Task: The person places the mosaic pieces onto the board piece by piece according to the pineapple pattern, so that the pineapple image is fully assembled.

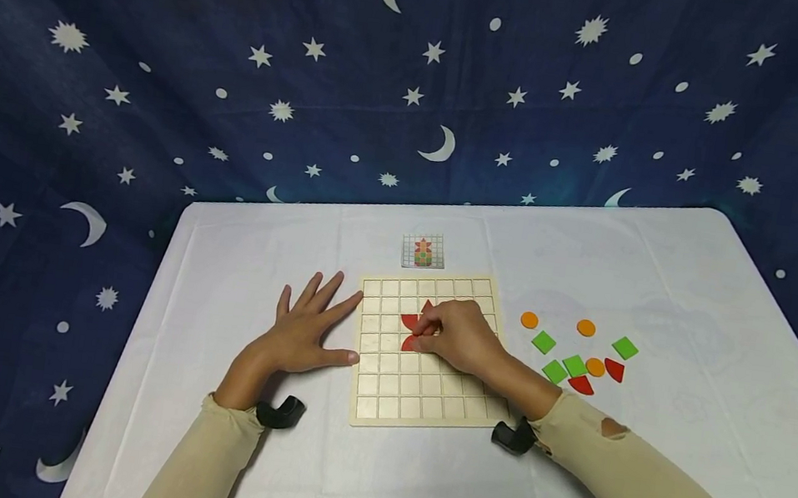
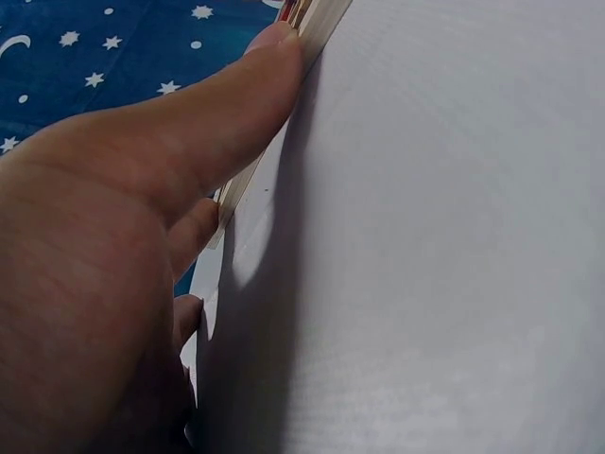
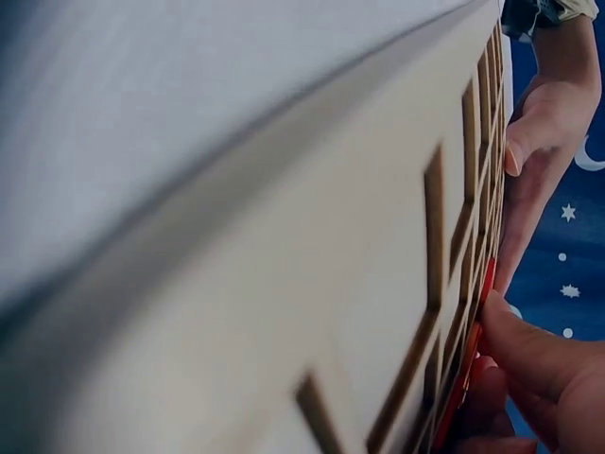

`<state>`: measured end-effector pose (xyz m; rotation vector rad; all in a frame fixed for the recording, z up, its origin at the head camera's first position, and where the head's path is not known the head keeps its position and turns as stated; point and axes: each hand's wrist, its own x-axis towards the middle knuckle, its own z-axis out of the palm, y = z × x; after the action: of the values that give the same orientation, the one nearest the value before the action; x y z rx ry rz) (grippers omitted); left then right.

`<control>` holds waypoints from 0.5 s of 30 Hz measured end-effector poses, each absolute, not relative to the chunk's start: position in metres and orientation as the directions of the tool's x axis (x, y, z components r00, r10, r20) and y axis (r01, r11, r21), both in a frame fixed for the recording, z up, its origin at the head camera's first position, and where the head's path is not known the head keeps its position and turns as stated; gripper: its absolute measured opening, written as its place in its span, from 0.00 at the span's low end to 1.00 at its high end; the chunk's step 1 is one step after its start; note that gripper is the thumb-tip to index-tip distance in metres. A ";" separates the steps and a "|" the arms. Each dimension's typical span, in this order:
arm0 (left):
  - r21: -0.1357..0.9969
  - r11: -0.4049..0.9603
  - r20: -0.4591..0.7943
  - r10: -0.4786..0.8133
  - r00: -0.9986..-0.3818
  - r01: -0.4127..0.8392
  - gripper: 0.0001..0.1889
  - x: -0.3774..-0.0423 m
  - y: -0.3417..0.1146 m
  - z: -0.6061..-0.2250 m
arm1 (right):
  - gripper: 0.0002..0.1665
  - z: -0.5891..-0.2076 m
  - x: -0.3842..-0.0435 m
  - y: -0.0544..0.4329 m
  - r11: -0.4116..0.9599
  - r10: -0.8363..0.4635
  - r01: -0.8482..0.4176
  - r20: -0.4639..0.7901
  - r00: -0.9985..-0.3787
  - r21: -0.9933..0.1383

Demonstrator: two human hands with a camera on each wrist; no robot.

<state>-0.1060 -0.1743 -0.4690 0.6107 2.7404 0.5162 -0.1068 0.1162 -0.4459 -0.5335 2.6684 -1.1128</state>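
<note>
A wooden grid board [image 1: 381,385] lies flat on the white table. My left hand [image 1: 300,337] rests at its left side with fingers spread, thumb and index fingertips against the board's edge. Over the middle of the board, my right hand [image 1: 463,337] pinches a red quarter-circle tile [image 1: 408,344] between thumb and fingers, low over a grid square. Just above it another red tile [image 1: 409,321] sits on the grid, and a pointed red tile [image 1: 427,306] shows past the knuckles. In the right wrist view the thumb [image 3: 525,345] presses close by red tile edges [image 3: 488,280]; the fingers partly hide them.
Behind the board lies a small pattern card [image 1: 408,260] with a coloured figure on a grid. Right of the board are scattered green squares [image 1: 626,348], orange discs [image 1: 586,328] and red quarter-circle tiles [image 1: 581,384]. A dark starry cloth [image 1: 338,140] hangs beyond the table's far edge.
</note>
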 end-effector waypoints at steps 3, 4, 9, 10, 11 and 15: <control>0.402 0.846 -0.197 0.454 -0.869 0.350 0.52 -0.106 -0.174 -0.469 | 0.06 -0.445 -0.107 0.117 0.657 -0.407 -0.246 -0.060 -0.912 -0.712; 0.402 0.846 -0.197 0.455 -0.869 0.351 0.52 -0.106 -0.174 -0.469 | 0.06 -0.445 -0.107 0.117 0.662 -0.407 -0.246 -0.064 -0.911 -0.708; 0.400 0.846 -0.197 0.454 -0.869 0.352 0.52 -0.106 -0.175 -0.471 | 0.06 -0.445 -0.108 0.119 0.670 -0.416 -0.268 -0.052 -0.908 -0.692; 0.401 0.845 -0.195 0.455 -0.869 0.352 0.52 -0.107 -0.174 -0.471 | 0.06 -0.446 -0.108 0.120 0.668 -0.417 -0.270 -0.049 -0.907 -0.694; 0.404 0.844 -0.193 0.455 -0.869 0.352 0.52 -0.107 -0.174 -0.471 | 0.06 -0.446 -0.109 0.121 0.664 -0.418 -0.270 -0.047 -0.907 -0.697; 0.408 0.843 -0.190 0.455 -0.870 0.351 0.52 -0.106 -0.174 -0.469 | 0.07 -0.442 -0.109 0.131 0.655 -0.402 -0.248 -0.051 -0.914 -0.714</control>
<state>-0.1062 -0.1742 -0.4694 0.6128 2.7408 0.5296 -0.1095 0.1311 -0.4422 -0.5307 2.6679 -1.1050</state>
